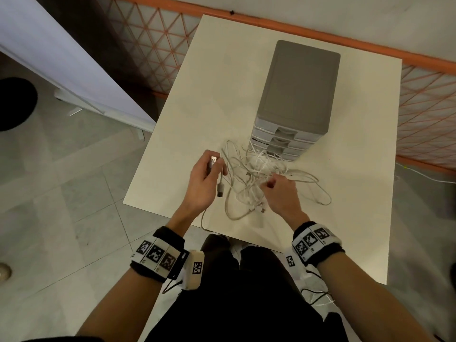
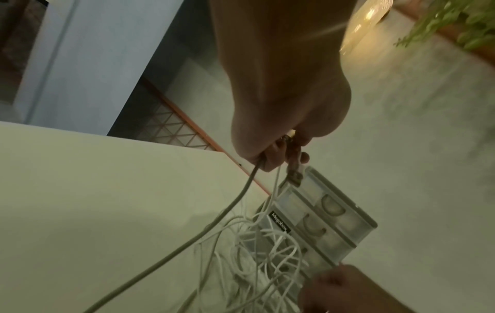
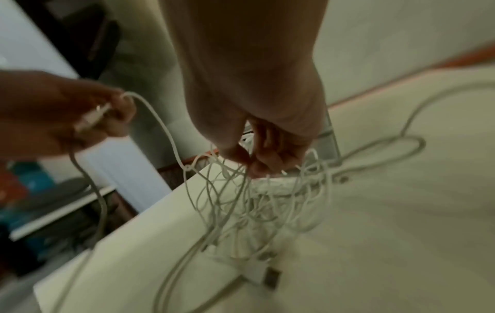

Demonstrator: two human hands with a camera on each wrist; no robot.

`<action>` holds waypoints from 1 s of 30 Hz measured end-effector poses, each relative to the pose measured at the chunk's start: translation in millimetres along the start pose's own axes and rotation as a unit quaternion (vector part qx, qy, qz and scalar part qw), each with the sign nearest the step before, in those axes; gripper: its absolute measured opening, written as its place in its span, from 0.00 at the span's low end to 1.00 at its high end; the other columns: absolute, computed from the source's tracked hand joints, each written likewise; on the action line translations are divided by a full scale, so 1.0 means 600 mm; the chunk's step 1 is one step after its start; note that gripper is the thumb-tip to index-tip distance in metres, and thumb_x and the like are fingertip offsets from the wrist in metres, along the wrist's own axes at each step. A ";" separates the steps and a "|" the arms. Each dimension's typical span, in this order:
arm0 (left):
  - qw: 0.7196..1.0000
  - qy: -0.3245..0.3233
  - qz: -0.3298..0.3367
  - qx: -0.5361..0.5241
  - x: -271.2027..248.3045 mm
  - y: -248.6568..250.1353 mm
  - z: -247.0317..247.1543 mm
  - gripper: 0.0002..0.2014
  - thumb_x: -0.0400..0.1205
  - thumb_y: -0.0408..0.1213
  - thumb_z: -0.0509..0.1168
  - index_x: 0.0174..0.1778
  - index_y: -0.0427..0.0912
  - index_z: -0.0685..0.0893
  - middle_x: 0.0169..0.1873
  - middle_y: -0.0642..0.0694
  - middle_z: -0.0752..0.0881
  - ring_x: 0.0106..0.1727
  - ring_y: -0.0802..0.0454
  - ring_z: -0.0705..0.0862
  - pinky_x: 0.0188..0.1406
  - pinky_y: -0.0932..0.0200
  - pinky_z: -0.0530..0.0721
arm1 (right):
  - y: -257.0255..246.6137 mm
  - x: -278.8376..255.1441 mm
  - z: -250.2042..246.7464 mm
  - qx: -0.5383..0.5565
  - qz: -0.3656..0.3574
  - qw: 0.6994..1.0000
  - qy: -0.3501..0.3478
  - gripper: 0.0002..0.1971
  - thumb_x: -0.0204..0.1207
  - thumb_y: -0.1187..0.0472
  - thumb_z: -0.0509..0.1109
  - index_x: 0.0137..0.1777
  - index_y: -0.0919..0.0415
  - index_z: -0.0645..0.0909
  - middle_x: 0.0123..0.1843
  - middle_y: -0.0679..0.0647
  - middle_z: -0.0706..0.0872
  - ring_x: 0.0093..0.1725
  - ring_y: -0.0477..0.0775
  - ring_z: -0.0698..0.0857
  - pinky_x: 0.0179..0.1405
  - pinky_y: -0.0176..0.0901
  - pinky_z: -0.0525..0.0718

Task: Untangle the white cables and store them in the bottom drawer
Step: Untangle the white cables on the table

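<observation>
A tangle of white cables [image 1: 256,176] lies on the cream table [image 1: 187,114], just in front of a grey drawer unit [image 1: 298,87] whose drawers are all closed. My left hand [image 1: 204,178] grips USB plug ends of the cables [image 1: 214,161], lifted a little above the table; another plug [image 1: 220,188] hangs below it. The same left hand [image 2: 278,152] appears in the left wrist view with cables trailing down. My right hand [image 1: 276,191] pinches strands at the middle of the tangle [image 3: 257,190], seen also as the right hand [image 3: 265,156] from the right wrist.
A cable loop [image 1: 318,191] spreads right of the tangle; another strand [image 1: 203,218] hangs over the table's near edge. An orange mesh fence [image 1: 424,114] runs behind and right of the table. A white board [image 1: 74,65] leans at the left.
</observation>
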State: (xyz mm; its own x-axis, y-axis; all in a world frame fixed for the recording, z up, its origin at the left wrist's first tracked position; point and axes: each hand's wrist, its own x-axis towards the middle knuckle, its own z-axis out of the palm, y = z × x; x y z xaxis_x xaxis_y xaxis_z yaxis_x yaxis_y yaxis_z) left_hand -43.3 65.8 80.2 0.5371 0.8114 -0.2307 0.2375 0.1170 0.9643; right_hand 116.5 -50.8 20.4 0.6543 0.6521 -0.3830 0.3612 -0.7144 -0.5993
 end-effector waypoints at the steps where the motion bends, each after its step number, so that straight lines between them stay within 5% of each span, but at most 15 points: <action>1: 1.000 -0.003 -0.004 -0.014 -0.001 0.008 -0.002 0.07 0.90 0.31 0.57 0.49 0.32 0.76 0.36 0.40 0.81 0.24 0.58 0.72 0.21 0.65 0.74 | 0.002 -0.003 -0.005 -0.047 -0.004 0.999 0.001 0.06 0.77 0.59 0.70 0.46 0.61 0.80 0.41 0.52 0.84 0.39 0.50 0.80 0.39 0.42 0.75; 3: 1.000 -0.021 0.003 -0.011 -0.001 0.017 -0.002 0.07 0.89 0.29 0.59 0.48 0.30 0.79 0.36 0.40 0.84 0.24 0.61 0.75 0.23 0.70 0.74 | -0.005 -0.014 -0.010 -0.032 -0.088 0.995 0.044 0.10 0.78 0.61 0.70 0.57 0.61 0.79 0.52 0.53 0.82 0.45 0.47 0.78 0.45 0.44 0.77; 6: 0.998 -0.054 0.015 0.021 0.000 0.020 -0.002 0.08 0.88 0.30 0.64 0.44 0.31 0.84 0.35 0.40 0.88 0.31 0.60 0.82 0.37 0.68 0.78 | -0.050 -0.034 -0.022 0.091 -0.270 0.956 0.067 0.22 0.79 0.70 0.67 0.73 0.61 0.74 0.63 0.55 0.77 0.52 0.36 0.76 0.51 0.28 0.76; 8: 0.996 -0.078 0.001 0.045 -0.001 0.019 -0.003 0.09 0.87 0.32 0.65 0.42 0.35 0.86 0.33 0.44 0.88 0.29 0.55 0.80 0.32 0.61 0.78 | -0.075 -0.035 -0.030 0.100 -0.356 0.929 0.023 0.27 0.81 0.71 0.65 0.80 0.58 0.70 0.72 0.53 0.73 0.63 0.43 0.77 0.58 0.31 0.79; 10: 0.994 -0.092 -0.011 0.050 -0.006 0.025 -0.007 0.10 0.87 0.32 0.65 0.40 0.37 0.86 0.30 0.48 0.87 0.21 0.58 0.72 0.22 0.63 0.71 | -0.091 -0.027 -0.034 0.046 -0.410 0.911 -0.013 0.22 0.84 0.67 0.65 0.77 0.58 0.74 0.72 0.52 0.77 0.67 0.51 0.79 0.64 0.45 0.82; 12: 0.995 -0.088 -0.003 0.045 -0.009 0.038 -0.017 0.10 0.87 0.32 0.65 0.41 0.36 0.87 0.27 0.53 0.86 0.21 0.62 0.69 0.24 0.68 0.67 | -0.095 -0.016 -0.038 0.009 -0.443 0.896 0.005 0.13 0.84 0.64 0.66 0.66 0.63 0.83 0.60 0.54 0.85 0.57 0.53 0.83 0.59 0.53 0.83; 16: 0.998 -0.059 0.005 -0.027 -0.025 0.049 -0.042 0.08 0.84 0.28 0.68 0.57 0.30 0.86 0.31 0.47 0.83 0.26 0.64 0.74 0.28 0.77 0.71 | -0.090 -0.002 -0.049 0.078 -0.420 0.903 0.038 0.07 0.83 0.66 0.69 0.55 0.68 0.86 0.47 0.57 0.87 0.45 0.55 0.85 0.45 0.52 0.84; 19: 0.997 -0.009 0.038 -0.063 -0.029 0.043 -0.045 0.11 0.80 0.30 0.73 0.58 0.39 0.86 0.31 0.57 0.76 0.29 0.53 0.66 0.30 0.69 0.69 | -0.090 -0.008 -0.050 0.128 -0.395 0.908 0.057 0.06 0.82 0.68 0.70 0.54 0.69 0.86 0.46 0.57 0.88 0.42 0.53 0.86 0.43 0.49 0.84; 22: 0.996 0.035 0.055 -0.069 -0.023 0.047 -0.021 0.13 0.81 0.33 0.73 0.61 0.41 0.83 0.36 0.54 0.74 0.31 0.40 0.62 0.28 0.60 0.65 | -0.095 -0.019 -0.041 0.143 -0.396 0.905 0.069 0.03 0.81 0.69 0.71 0.51 0.68 0.86 0.42 0.55 0.88 0.38 0.52 0.85 0.38 0.49 0.84; 25: 0.993 0.069 0.038 -0.083 -0.011 0.051 0.016 0.02 0.88 0.38 0.64 0.52 0.45 0.80 0.34 0.53 0.74 0.29 0.54 0.65 0.28 0.59 0.67 | -0.104 -0.039 -0.026 0.132 -0.398 0.905 0.066 0.02 0.79 0.69 0.73 0.48 0.68 0.85 0.38 0.54 0.87 0.34 0.52 0.84 0.34 0.46 0.82; 30: 0.993 0.080 0.045 -0.078 0.002 0.067 0.042 0.16 0.93 0.39 0.49 0.43 0.41 0.75 0.33 0.46 0.77 0.29 0.58 0.70 0.33 0.62 0.70 | -0.109 -0.055 -0.016 0.151 -0.352 0.923 0.033 0.02 0.81 0.66 0.70 0.50 0.64 0.84 0.39 0.46 0.84 0.36 0.49 0.81 0.38 0.33 0.75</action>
State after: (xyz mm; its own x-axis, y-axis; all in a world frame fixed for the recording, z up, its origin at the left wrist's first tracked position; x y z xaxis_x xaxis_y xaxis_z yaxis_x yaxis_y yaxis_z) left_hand -12.4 57.1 115.5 0.4113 0.9019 -0.1319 0.0592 0.1180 0.9912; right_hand 77.8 -28.2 78.7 0.3710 0.9037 0.2137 0.5172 -0.0100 -0.8558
